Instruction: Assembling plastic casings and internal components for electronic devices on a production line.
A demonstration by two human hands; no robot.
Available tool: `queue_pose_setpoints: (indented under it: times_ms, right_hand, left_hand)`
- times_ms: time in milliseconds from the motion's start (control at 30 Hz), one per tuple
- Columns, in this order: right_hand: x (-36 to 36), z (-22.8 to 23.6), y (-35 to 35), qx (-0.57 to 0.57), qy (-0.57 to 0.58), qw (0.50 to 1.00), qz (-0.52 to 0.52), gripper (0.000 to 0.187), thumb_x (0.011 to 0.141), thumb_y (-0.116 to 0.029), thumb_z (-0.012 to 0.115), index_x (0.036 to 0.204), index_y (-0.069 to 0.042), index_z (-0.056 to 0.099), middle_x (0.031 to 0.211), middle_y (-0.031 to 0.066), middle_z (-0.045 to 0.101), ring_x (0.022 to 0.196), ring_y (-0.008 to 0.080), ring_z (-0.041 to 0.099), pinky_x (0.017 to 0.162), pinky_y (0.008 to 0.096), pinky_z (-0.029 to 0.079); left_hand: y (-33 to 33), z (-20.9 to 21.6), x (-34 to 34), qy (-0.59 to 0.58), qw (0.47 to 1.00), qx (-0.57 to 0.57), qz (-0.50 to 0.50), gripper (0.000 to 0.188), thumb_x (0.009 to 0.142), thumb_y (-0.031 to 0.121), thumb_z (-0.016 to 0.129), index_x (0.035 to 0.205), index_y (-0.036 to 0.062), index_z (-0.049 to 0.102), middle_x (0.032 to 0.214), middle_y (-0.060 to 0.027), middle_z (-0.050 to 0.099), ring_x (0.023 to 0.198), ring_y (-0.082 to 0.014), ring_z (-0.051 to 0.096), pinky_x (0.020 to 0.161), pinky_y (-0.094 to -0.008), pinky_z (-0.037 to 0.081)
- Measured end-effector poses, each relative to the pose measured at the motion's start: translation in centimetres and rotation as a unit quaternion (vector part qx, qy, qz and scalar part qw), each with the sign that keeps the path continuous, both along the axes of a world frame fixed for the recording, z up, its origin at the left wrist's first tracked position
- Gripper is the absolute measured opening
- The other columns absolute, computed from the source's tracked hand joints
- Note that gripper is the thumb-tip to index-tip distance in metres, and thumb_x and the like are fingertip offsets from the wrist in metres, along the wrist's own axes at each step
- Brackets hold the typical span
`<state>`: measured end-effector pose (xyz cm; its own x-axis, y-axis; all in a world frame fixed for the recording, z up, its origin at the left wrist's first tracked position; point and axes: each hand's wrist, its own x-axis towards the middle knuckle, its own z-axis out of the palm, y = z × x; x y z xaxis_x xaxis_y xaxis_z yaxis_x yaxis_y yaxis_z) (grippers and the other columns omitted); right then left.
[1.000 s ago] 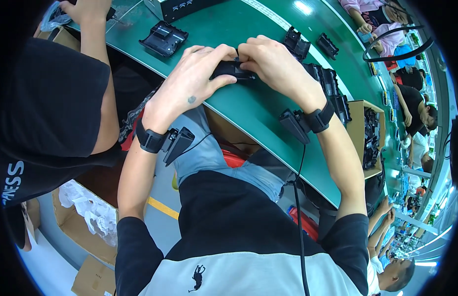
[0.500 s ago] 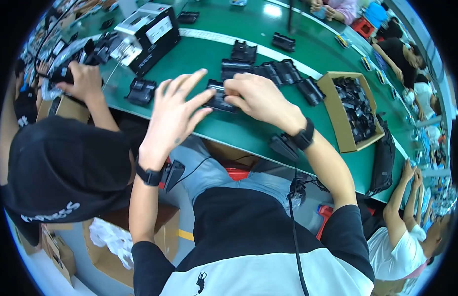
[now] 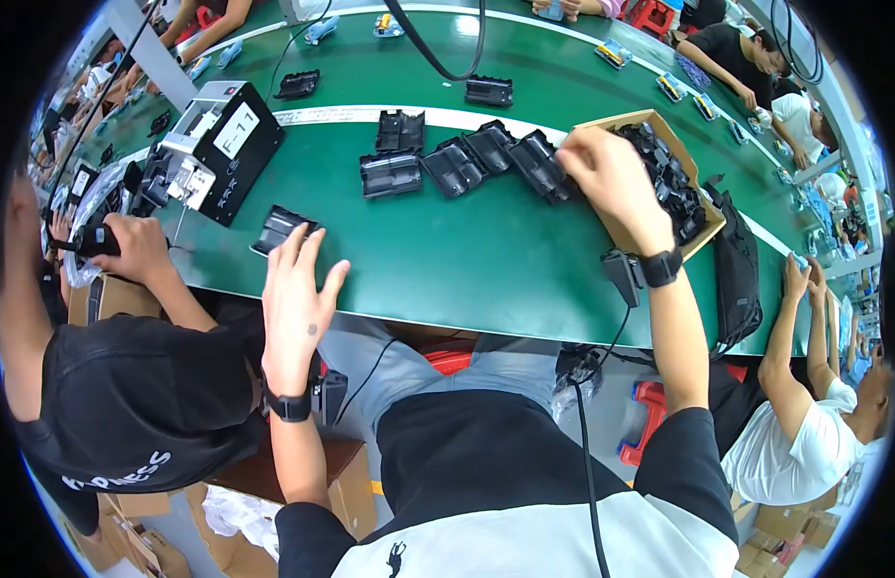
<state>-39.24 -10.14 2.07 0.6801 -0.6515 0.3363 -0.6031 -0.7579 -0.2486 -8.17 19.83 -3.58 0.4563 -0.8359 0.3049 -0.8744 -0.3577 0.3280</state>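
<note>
My left hand (image 3: 298, 313) is open, fingers stretched forward, their tips over the near edge of a black plastic shell (image 3: 282, 227) lying on the left of the green table. Nothing is gripped in it. Further right, my right hand (image 3: 616, 173) has its fingers curled and closed at the right edge of another black plastic shell (image 3: 541, 168); the fingertips are partly hidden. That shell lies at the right end of a group of hollow, trough-shaped shells, among them one black shell (image 3: 391, 174) at the group's left.
A cardboard box (image 3: 703, 236) full of black parts stands beside my right hand. A black pouch (image 3: 737, 275) lies at the table's right edge. Back left is a black-and-silver machine (image 3: 237, 144). A co-worker's hand (image 3: 139, 246) grips a black object at left. Cables hang overhead.
My hands have parted: the left moved left toward a shell, the right moved right to the row's end. The shell between them is gone from the middle. My view has shifted right.
</note>
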Motion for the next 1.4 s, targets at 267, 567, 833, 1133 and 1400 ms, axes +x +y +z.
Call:
queue_pose_setpoints:
  times_ms: [267, 567, 833, 1133, 1400]
  right_hand:
    - [-13.1, -1.1, -2.5, 0.038, 0.168, 0.966, -0.192, 0.017, 0.093, -0.016, 0.073, 0.099, -0.001, 0.072, 0.084, 0.0159, 0.073, 0.081, 0.0345, 0.072, 0.075, 0.0420, 0.056]
    - [-12.7, 0.1, -0.5, 0.156, 0.133, 0.965, -0.166, 0.018, 0.092, -0.010, 0.076, 0.101, 0.001, 0.065, 0.078, 0.0109, 0.070, 0.072, 0.0208, 0.071, 0.070, 0.0340, 0.055]
    - [-10.3, 2.5, 3.6, 0.233, -0.192, 0.944, -0.129, 0.009, 0.099, -0.006, 0.070, 0.098, 0.002, 0.066, 0.083, 0.0071, 0.069, 0.077, 0.0125, 0.069, 0.070, 0.0270, 0.053]
    - [-8.4, 1.2, 11.5, 0.235, -0.185, 0.954, 0.027, 0.009, 0.089, 0.003, 0.075, 0.097, 0.001, 0.071, 0.096, 0.0090, 0.073, 0.083, 0.0167, 0.069, 0.070, 0.0266, 0.052]
    - [-7.2, 1.2, 11.2, 0.197, -0.178, 0.964, 0.010, 0.012, 0.086, 0.005, 0.076, 0.096, 0.000, 0.073, 0.095, 0.0086, 0.068, 0.085, 0.0186, 0.067, 0.070, 0.0299, 0.052]
  left_hand:
    - [0.3, 1.8, 0.7, -0.076, 0.995, -0.013, -0.062, 0.046, 0.093, 0.026, 0.077, 0.134, 0.0069, 0.068, 0.143, -0.0126, 0.062, 0.132, -0.0353, 0.055, 0.116, -0.0519, 0.038]
    - [-1.8, 3.9, 0.8, -0.147, 0.984, 0.097, 0.004, 0.043, 0.092, 0.028, 0.078, 0.130, 0.0091, 0.070, 0.136, -0.0110, 0.066, 0.128, -0.0328, 0.058, 0.112, -0.0502, 0.040]
    - [-17.5, 8.5, -2.7, -0.136, 0.959, 0.035, -0.246, 0.026, 0.093, 0.024, 0.074, 0.115, 0.0097, 0.074, 0.113, -0.0118, 0.074, 0.108, -0.0327, 0.070, 0.095, -0.0472, 0.052]
    - [-37.3, 2.2, -4.7, -0.089, 0.961, 0.071, -0.253, 0.020, 0.092, 0.012, 0.069, 0.109, 0.0097, 0.078, 0.111, -0.0170, 0.076, 0.106, -0.0376, 0.071, 0.096, -0.0474, 0.055]
    - [-24.9, 6.0, -6.2, -0.141, 0.947, -0.100, -0.272, 0.011, 0.082, 0.005, 0.067, 0.089, 0.0090, 0.074, 0.091, -0.0102, 0.073, 0.094, -0.0297, 0.073, 0.085, -0.0446, 0.050]
